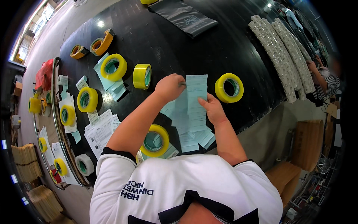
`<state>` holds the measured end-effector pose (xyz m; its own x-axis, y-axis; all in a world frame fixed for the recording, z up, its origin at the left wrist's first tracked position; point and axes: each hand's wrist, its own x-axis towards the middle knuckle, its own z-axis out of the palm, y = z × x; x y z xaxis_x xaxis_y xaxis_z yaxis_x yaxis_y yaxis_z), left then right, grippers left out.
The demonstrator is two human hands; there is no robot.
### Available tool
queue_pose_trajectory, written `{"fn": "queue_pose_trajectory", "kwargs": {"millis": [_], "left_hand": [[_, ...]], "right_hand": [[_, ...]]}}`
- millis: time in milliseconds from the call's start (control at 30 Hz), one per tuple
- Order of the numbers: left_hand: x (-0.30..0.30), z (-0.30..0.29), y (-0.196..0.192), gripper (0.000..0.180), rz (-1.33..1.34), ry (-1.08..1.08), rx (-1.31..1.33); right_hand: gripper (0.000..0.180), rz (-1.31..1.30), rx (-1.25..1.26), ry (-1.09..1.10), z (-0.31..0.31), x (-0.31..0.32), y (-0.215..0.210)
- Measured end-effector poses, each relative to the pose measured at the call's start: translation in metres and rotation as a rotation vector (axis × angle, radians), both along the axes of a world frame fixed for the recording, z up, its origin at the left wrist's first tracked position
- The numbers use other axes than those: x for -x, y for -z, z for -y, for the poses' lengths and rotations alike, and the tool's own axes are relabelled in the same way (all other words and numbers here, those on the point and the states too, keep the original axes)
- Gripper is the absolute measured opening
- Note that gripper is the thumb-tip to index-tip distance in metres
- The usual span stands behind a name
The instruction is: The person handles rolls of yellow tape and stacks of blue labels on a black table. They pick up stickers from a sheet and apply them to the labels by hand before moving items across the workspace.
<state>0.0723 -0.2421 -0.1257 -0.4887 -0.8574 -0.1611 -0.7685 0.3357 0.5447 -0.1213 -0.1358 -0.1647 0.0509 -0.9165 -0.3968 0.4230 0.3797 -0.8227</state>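
A long strip of pale blue-green paper slips (pixel 197 87) lies in front of me over the black table. My right hand (pixel 215 109) pinches its right edge, thumb on top. At the strip's left side is my left hand (pixel 169 87), its fingers closed; a thin dark bit shows at the fingertips, too small to name. Loose slips of the same colour (pixel 189 145) spread below, toward my body. To the right sits a yellow tape roll (pixel 219 89). Another tape roll (pixel 164 135) rests on papers under my left forearm, and a third roll (pixel 139 77) stands beyond that arm.
More tape rolls (pixel 94 100) and printed sheets (pixel 99 132) cover the table's left side, beside a metal rail (pixel 58 108). A grey plastic bag (pixel 182 16) lies at the far edge. Bubble-wrap rolls (pixel 270 52) lie at right, near another person's hand (pixel 312 67).
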Motion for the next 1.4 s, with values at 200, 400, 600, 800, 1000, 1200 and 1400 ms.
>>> {"fn": "queue_pose_trajectory", "kwargs": {"millis": [200,400,600,800,1000,1200,1400], "left_hand": [[0.006,-0.007,-0.024,0.035,-0.531,-0.286,-0.642],[-0.037,-0.005,0.003,0.046,-0.013,-0.071,-0.326],[-0.037,-0.048,0.013,0.059,0.245,0.043,-0.017],[-0.036,-0.062,0.019,0.065,0.243,0.039,0.171],[-0.035,-0.068,0.014,0.053,0.242,-0.039,0.137],[-0.034,-0.047,0.014,0.025,-0.416,-0.209,-0.615],[-0.048,-0.033,-0.003,0.038,-0.475,-0.329,-0.739]], "right_hand": [[0.031,-0.015,0.074,0.055,0.001,0.01,0.006],[0.038,0.112,-0.032,-0.055,-0.002,0.047,-0.009],[0.038,0.213,-0.228,-0.181,-0.01,0.048,-0.002],[0.034,0.249,-0.242,-0.194,-0.018,0.027,-0.002],[0.032,0.172,-0.181,-0.183,-0.02,0.016,0.002],[0.034,-0.11,-0.062,-0.256,-0.015,0.003,-0.017],[0.045,-0.117,0.067,-0.126,-0.017,0.031,-0.022]]}}
